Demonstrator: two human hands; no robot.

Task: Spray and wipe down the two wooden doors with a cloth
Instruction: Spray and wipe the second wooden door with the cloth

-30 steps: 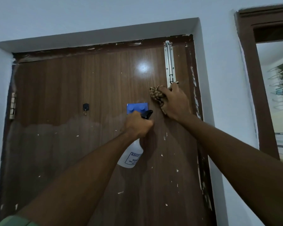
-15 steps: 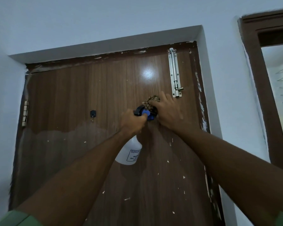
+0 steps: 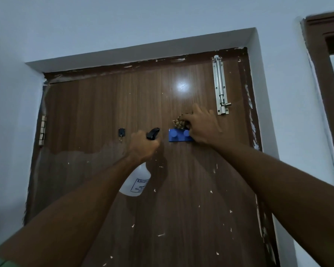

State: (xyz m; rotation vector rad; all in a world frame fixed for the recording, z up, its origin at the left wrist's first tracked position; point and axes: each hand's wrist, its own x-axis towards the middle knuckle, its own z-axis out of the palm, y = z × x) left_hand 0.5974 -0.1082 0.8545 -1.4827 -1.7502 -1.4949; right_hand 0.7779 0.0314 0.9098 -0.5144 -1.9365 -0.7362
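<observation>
A brown wooden door [image 3: 108, 105] fills the view, flecked with white paint spots and duller across its lower left part. My left hand [image 3: 143, 146] grips the neck of a white spray bottle [image 3: 136, 183] with a black nozzle, held close to the door. My right hand [image 3: 201, 127] holds a crumpled brown patterned cloth [image 3: 179, 123] against the door, just above a blue hook rack [image 3: 178, 135]. A second door frame [image 3: 324, 78] shows at the right edge.
A steel slide bolt [image 3: 220, 85] is fixed at the door's upper right. A small black hook [image 3: 121, 132] sits left of the bottle. A hinge [image 3: 42, 130] is on the left edge. White walls surround the recessed doorway.
My left hand with the bottle moved left, uncovering the blue hook rack. My right hand with the cloth stays just above the rack, after coming down from beside the bolt.
</observation>
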